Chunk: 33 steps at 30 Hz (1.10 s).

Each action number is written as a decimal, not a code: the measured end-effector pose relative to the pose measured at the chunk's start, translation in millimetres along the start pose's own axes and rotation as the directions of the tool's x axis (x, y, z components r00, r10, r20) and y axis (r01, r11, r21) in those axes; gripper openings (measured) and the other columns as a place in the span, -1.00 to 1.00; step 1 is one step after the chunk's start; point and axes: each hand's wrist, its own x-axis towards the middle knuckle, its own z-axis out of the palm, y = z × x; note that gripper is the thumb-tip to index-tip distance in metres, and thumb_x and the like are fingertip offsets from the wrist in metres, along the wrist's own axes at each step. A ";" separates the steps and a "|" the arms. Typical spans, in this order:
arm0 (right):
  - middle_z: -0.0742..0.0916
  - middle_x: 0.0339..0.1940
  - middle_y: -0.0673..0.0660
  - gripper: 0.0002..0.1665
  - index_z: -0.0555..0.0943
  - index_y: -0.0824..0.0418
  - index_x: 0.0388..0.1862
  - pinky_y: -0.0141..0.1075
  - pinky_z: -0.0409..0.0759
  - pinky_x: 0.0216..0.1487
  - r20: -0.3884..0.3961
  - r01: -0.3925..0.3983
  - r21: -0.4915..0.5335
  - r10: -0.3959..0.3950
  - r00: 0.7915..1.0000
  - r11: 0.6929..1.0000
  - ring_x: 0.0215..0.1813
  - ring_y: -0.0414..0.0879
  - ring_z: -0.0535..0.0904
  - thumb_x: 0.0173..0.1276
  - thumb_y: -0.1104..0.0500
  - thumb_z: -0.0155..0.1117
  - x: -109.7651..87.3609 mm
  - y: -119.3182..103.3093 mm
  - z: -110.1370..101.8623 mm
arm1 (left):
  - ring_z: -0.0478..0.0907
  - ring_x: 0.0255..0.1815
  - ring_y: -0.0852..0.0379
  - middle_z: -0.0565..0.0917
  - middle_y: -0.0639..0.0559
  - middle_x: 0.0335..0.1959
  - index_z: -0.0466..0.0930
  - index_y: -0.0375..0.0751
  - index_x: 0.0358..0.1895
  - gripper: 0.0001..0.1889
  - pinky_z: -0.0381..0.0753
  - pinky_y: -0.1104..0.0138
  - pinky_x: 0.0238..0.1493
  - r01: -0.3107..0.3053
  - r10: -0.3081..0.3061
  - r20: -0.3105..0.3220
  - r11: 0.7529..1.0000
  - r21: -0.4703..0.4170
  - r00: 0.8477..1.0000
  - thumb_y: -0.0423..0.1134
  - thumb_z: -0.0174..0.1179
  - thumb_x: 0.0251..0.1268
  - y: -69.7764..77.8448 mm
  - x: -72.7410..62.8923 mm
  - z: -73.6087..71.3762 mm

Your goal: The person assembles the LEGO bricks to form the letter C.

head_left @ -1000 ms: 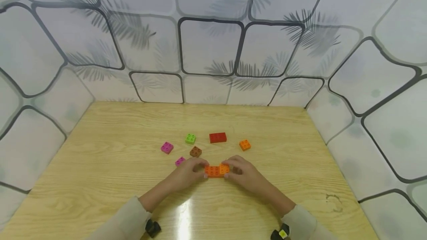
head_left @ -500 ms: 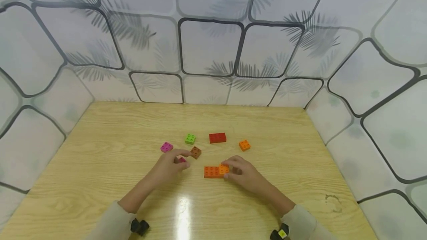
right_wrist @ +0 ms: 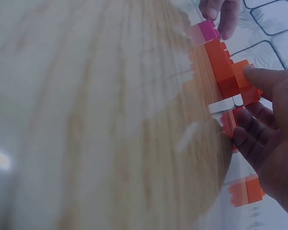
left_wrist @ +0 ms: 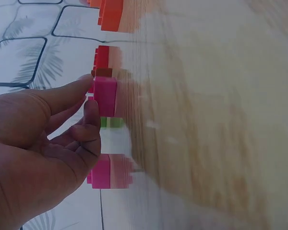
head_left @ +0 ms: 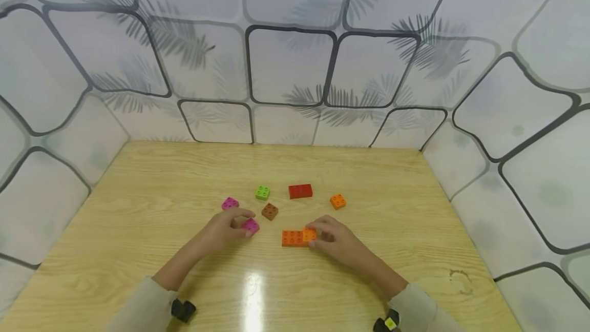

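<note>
In the head view, my left hand (head_left: 226, 230) has its thumb and fingers curled around a small magenta toy brick (head_left: 251, 226) low over the table. The left wrist view shows the fingertips at this magenta brick (left_wrist: 105, 96). My right hand (head_left: 338, 240) pinches a small light-orange brick (head_left: 309, 234), which sits on the right end of a longer dark-orange brick (head_left: 293, 238). The right wrist view shows the thumb against the light-orange brick (right_wrist: 246, 81), stacked on the dark-orange brick (right_wrist: 221, 67).
Behind the hands lie a second magenta brick (head_left: 230, 203), a lime-green brick (head_left: 262, 192), a brown brick (head_left: 270, 211), a long red brick (head_left: 300, 191) and a loose orange brick (head_left: 338, 201). Patterned walls (head_left: 290, 65) surround the wooden table (head_left: 392, 178).
My left hand has let go of the dark-orange brick's left end, moved left and closed its fingers around the near magenta brick. My right hand has stayed on the light-orange brick.
</note>
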 end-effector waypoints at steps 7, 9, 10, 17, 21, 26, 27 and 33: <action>0.61 0.10 -0.15 -0.55 0.59 -0.13 0.27 -0.37 0.53 -0.11 -0.004 0.005 0.008 -0.005 1.000 1.000 -0.14 -0.20 0.47 0.42 -0.09 0.33 -0.4 1.0 0.5 | 0.55 0.05 -0.01 0.57 -0.20 0.31 0.60 -0.13 0.23 -0.59 0.60 0.11 -0.02 -0.028 0.027 0.038 0.999 0.025 0.999 -0.36 0.31 0.32 -1.9 -0.7 -1.4; 0.61 0.09 -0.15 -0.55 0.60 -0.13 0.26 -0.37 0.53 -0.12 -0.007 0.011 0.008 -0.011 1.000 1.000 -0.15 -0.21 0.47 0.42 -0.09 0.33 -0.4 2.0 1.0 | 0.54 0.05 0.01 0.58 -0.18 0.30 0.61 -0.13 0.22 -0.59 0.59 0.12 0.00 -0.031 0.030 0.036 0.999 0.035 0.999 -0.37 0.32 0.31 -2.2 -0.5 -1.4; 0.61 0.08 -0.15 -0.54 0.60 -0.13 0.26 -0.37 0.53 -0.12 -0.009 0.015 0.008 -0.015 1.000 1.000 -0.15 -0.21 0.47 0.41 -0.09 0.33 -0.3 2.6 1.4 | 0.53 0.02 0.02 0.59 -0.17 0.28 0.62 -0.14 0.21 -0.60 0.58 0.13 -0.01 -0.031 0.030 0.034 0.999 0.041 0.999 -0.38 0.32 0.30 -2.3 -0.4 -1.4; 0.62 0.04 -0.14 -0.55 0.60 -0.12 0.25 -0.39 0.51 -0.16 -0.017 0.032 0.010 -0.032 0.999 0.999 -0.18 -0.22 0.46 0.41 -0.10 0.33 1.0 6.5 2.8 | 0.45 -0.18 0.10 0.64 -0.08 0.17 0.65 -0.14 0.16 -0.62 0.53 0.19 -0.12 -0.024 0.022 0.031 0.999 0.047 0.999 -0.36 0.36 0.27 -3.5 0.8 0.9; 0.62 0.04 -0.13 -0.55 0.61 -0.10 0.25 -0.39 0.52 -0.17 -0.017 0.033 0.009 -0.033 0.999 0.999 -0.18 -0.22 0.46 0.41 -0.09 0.33 1.1 6.5 2.6 | 0.42 -0.25 0.10 0.64 -0.04 0.11 0.65 -0.12 0.16 -0.62 0.49 0.26 -0.20 -0.012 0.011 0.045 0.999 0.032 0.999 -0.32 0.37 0.27 -2.5 2.0 2.9; 0.62 0.04 -0.15 -0.55 0.61 -0.10 0.25 -0.38 0.54 -0.17 -0.017 0.039 -0.004 -0.039 0.999 0.999 -0.18 -0.23 0.48 0.42 -0.10 0.32 1.0 5.4 2.4 | 0.48 -0.10 0.09 0.64 -0.02 0.14 0.66 -0.08 0.13 -0.64 0.54 0.22 -0.10 -0.009 0.006 0.049 0.999 0.050 0.999 -0.26 0.39 0.26 -2.9 3.4 4.2; 0.62 0.04 -0.16 -0.55 0.61 -0.11 0.25 -0.38 0.54 -0.17 -0.015 0.035 -0.005 -0.035 0.999 0.999 -0.18 -0.23 0.48 0.42 -0.10 0.32 1.1 5.0 2.3 | 0.49 -0.10 0.08 0.64 -0.02 0.12 0.66 -0.09 0.13 -0.64 0.54 0.21 -0.10 -0.017 0.014 0.055 0.998 0.054 0.998 -0.25 0.39 0.26 -3.2 3.5 4.3; 0.61 0.05 -0.17 -0.55 0.60 -0.13 0.25 -0.38 0.54 -0.15 -0.008 0.014 -0.002 -0.014 1.000 1.000 -0.17 -0.22 0.48 0.42 -0.13 0.31 0.9 3.0 1.6 | 0.41 -0.31 0.11 0.64 0.02 -0.07 0.66 -0.09 0.09 -0.64 0.46 0.32 -0.31 -0.048 0.043 0.091 0.997 0.059 0.995 -0.17 0.42 0.24 -3.3 4.8 6.5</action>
